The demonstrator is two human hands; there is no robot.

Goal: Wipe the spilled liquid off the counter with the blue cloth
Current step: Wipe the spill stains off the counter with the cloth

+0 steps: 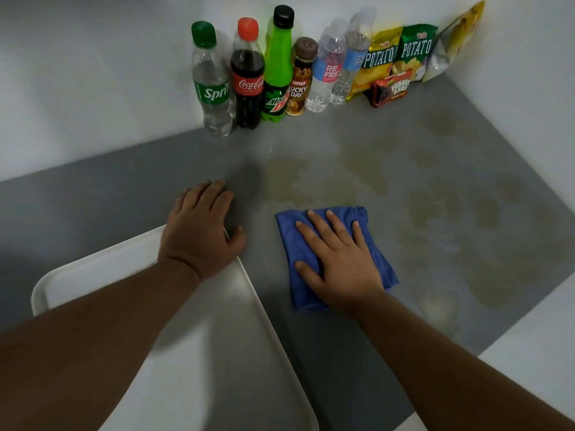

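Note:
A folded blue cloth (378, 259) lies flat on the grey counter (102, 194), near the middle. My right hand (336, 256) presses down on it with straight, spread fingers. Yellowish spilled liquid (367, 172) spreads in patches beyond the cloth and to its right, reaching toward the right wall. My left hand (199, 228) rests palm-down across the far corner of a white tray (217, 353), fingertips on the counter, holding nothing.
Against the back wall stands a row of bottles: Sprite (211, 85), Coca-Cola (248, 79), Mountain Dew (277, 70), Kopiko (300, 79) and two water bottles (329, 70). Potato chip bags (401, 54) and a fudge bar pack (390, 91) sit in the corner.

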